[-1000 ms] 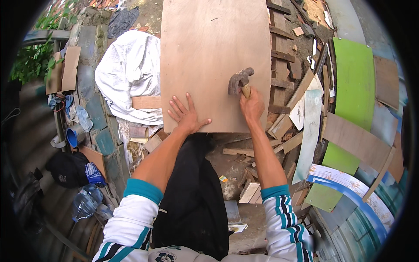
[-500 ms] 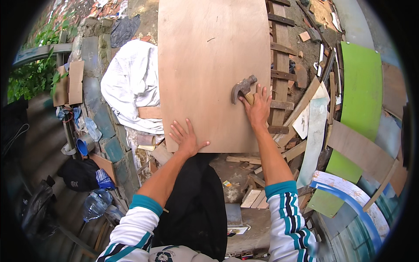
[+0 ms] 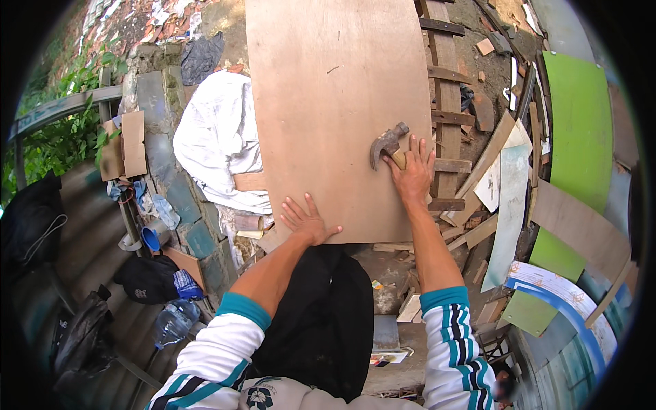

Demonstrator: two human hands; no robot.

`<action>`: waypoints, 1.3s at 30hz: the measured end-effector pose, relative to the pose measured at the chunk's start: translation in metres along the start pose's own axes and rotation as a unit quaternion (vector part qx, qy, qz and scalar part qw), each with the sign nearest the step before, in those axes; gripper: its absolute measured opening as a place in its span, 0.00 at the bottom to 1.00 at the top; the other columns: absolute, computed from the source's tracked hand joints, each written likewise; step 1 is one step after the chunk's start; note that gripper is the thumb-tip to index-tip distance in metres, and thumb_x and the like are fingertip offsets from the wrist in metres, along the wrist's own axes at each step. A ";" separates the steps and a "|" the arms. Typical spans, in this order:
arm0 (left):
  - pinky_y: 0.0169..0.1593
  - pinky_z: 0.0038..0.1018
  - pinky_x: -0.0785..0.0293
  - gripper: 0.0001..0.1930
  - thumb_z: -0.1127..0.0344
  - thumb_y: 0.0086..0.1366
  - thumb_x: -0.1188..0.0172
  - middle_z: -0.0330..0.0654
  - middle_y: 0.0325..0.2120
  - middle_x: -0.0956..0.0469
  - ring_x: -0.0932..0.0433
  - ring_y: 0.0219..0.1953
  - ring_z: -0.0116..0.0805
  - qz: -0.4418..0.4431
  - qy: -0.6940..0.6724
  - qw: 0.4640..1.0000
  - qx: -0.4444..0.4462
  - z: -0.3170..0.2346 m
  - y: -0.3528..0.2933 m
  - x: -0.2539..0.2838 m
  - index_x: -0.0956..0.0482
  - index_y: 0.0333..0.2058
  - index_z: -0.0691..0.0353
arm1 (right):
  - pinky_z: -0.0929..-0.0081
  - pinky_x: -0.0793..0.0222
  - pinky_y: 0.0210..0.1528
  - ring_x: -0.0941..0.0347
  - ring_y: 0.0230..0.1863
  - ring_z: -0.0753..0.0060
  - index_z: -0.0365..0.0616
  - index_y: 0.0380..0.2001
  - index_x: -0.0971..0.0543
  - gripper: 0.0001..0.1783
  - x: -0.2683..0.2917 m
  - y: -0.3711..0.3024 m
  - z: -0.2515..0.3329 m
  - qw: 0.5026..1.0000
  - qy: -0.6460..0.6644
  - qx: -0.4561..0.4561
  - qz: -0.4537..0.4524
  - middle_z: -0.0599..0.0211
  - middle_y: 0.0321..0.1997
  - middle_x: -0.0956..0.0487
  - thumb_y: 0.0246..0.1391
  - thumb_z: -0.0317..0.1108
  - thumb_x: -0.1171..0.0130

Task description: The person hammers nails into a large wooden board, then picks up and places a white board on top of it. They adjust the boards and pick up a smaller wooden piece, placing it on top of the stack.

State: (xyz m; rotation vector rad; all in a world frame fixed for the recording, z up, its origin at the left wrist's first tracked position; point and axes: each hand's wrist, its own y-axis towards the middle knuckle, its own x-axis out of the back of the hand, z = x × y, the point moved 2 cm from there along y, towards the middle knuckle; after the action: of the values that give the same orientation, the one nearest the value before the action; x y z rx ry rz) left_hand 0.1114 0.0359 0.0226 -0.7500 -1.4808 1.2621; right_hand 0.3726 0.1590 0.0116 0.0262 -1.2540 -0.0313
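A large plywood sheet [image 3: 342, 89] stretches away in front of me. My left hand [image 3: 305, 222] lies on its near left corner, fingers spread and holding nothing. Near the right edge, my right hand [image 3: 414, 175] rests on the sheet with a claw hammer [image 3: 388, 145] held in it. The hammer's short wooden handle runs under the palm, between thumb and index finger, while the other fingers stretch out over the wood. Its metal head points away and to the left. The rest of the handle is hidden by the hand.
Slatted wooden framing [image 3: 447, 96] shows along the sheet's right side. A white cloth [image 3: 219, 137] bunches up at its left. Green panels [image 3: 579, 130], offcuts and long strips lie at right. A low block wall [image 3: 160, 154], a black cap [image 3: 147, 279] and a plastic bottle [image 3: 176, 322] are at left.
The whole view has shifted slightly, so things sit a little farther right. Both hands and the hammer keep about the same places on the sheet.
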 end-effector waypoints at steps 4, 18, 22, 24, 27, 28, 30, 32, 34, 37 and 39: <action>0.63 0.74 0.85 0.78 0.19 0.50 0.41 0.84 0.62 0.91 0.95 0.65 0.82 0.005 0.004 1.000 0.004 -0.003 -0.004 0.005 0.89 0.67 0.68 | 0.40 0.46 0.71 0.37 0.72 0.48 0.40 0.32 0.21 0.26 0.003 0.001 0.001 1.000 0.008 -0.008 0.005 0.58 0.69 0.28 0.51 0.55 0.30; 0.68 0.71 0.75 0.66 0.25 0.53 0.38 0.71 0.72 0.76 0.78 0.74 0.69 -0.370 -0.004 0.903 -0.218 -0.098 0.046 0.130 0.66 0.75 0.57 | 0.38 0.52 0.74 0.52 0.77 0.41 0.37 0.34 0.18 0.27 0.006 -0.034 0.010 0.985 0.057 -0.111 0.120 0.55 0.78 0.45 0.47 0.54 0.28; 0.63 0.77 0.77 0.74 0.23 0.47 0.34 0.77 0.68 0.86 0.88 0.70 0.76 -0.205 0.033 0.962 -0.175 -0.131 0.048 0.167 0.78 0.73 0.56 | 0.34 0.53 0.73 0.53 0.78 0.39 0.38 0.34 0.18 0.27 0.008 -0.034 0.005 0.979 0.066 -0.122 0.151 0.55 0.79 0.46 0.43 0.52 0.25; 0.61 0.79 0.79 0.78 0.23 0.45 0.33 0.80 0.65 0.90 0.93 0.67 0.78 -0.164 0.045 0.968 -0.182 -0.130 0.050 0.171 0.83 0.71 0.56 | 0.33 0.53 0.73 0.54 0.78 0.39 0.39 0.35 0.17 0.27 0.010 -0.033 0.005 0.976 0.070 -0.122 0.169 0.55 0.79 0.47 0.42 0.52 0.24; 0.59 0.81 0.80 0.80 0.24 0.44 0.30 0.82 0.63 0.92 0.96 0.65 0.81 -0.121 0.056 0.974 -0.184 -0.123 0.056 0.173 0.87 0.70 0.58 | 0.33 0.54 0.73 0.55 0.78 0.40 0.39 0.35 0.17 0.28 0.015 -0.030 0.010 0.969 0.070 -0.131 0.198 0.55 0.80 0.48 0.40 0.52 0.24; 0.59 0.81 0.80 0.81 0.25 0.44 0.29 0.83 0.63 0.92 0.96 0.65 0.81 -0.110 0.060 0.975 -0.183 -0.122 0.058 0.174 0.88 0.70 0.58 | 0.34 0.54 0.73 0.55 0.79 0.41 0.40 0.35 0.17 0.28 0.015 -0.029 0.012 0.967 0.067 -0.138 0.205 0.56 0.80 0.48 0.40 0.52 0.24; 0.58 0.81 0.81 0.81 0.26 0.44 0.29 0.82 0.62 0.93 0.96 0.64 0.81 -0.113 0.051 0.974 -0.188 -0.125 0.057 0.172 0.88 0.69 0.59 | 0.35 0.53 0.73 0.55 0.79 0.42 0.40 0.36 0.16 0.27 0.015 -0.030 0.011 0.963 0.063 -0.157 0.210 0.58 0.80 0.48 0.39 0.52 0.24; 0.58 0.81 0.82 0.81 0.27 0.45 0.29 0.82 0.62 0.94 0.97 0.64 0.81 -0.113 0.050 0.976 -0.181 -0.125 0.055 0.172 0.89 0.69 0.59 | 0.35 0.53 0.73 0.55 0.79 0.44 0.40 0.36 0.16 0.27 0.016 -0.029 0.014 0.960 0.067 -0.173 0.210 0.59 0.80 0.48 0.38 0.51 0.23; 0.58 0.80 0.83 0.81 0.27 0.45 0.28 0.82 0.61 0.95 0.98 0.64 0.81 -0.105 0.057 0.979 -0.164 -0.126 0.054 0.169 0.89 0.69 0.59 | 0.36 0.54 0.74 0.55 0.79 0.47 0.41 0.35 0.15 0.26 0.017 -0.028 0.015 0.953 0.087 -0.195 0.217 0.62 0.80 0.47 0.37 0.49 0.23; 0.58 0.80 0.85 0.80 0.27 0.46 0.29 0.82 0.61 0.96 0.99 0.63 0.81 -0.101 0.053 0.980 -0.165 -0.125 0.056 0.170 0.89 0.69 0.60 | 0.37 0.56 0.75 0.56 0.80 0.48 0.42 0.36 0.15 0.24 0.017 -0.025 0.016 0.950 0.103 -0.207 0.209 0.64 0.80 0.48 0.38 0.47 0.23; 0.58 0.80 0.85 0.81 0.27 0.46 0.29 0.82 0.60 0.96 0.99 0.63 0.81 -0.101 0.052 0.979 -0.172 -0.122 0.056 0.169 0.89 0.69 0.60 | 0.38 0.57 0.75 0.57 0.80 0.49 0.42 0.35 0.15 0.23 0.017 -0.026 0.017 0.947 0.103 -0.218 0.213 0.65 0.80 0.48 0.38 0.46 0.23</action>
State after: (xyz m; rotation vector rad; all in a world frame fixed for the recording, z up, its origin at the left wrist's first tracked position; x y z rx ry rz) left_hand 0.1675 0.2437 0.0118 -0.8507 -1.6637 0.8119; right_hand 0.3613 0.1326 0.0327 -0.6107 -0.9998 0.0679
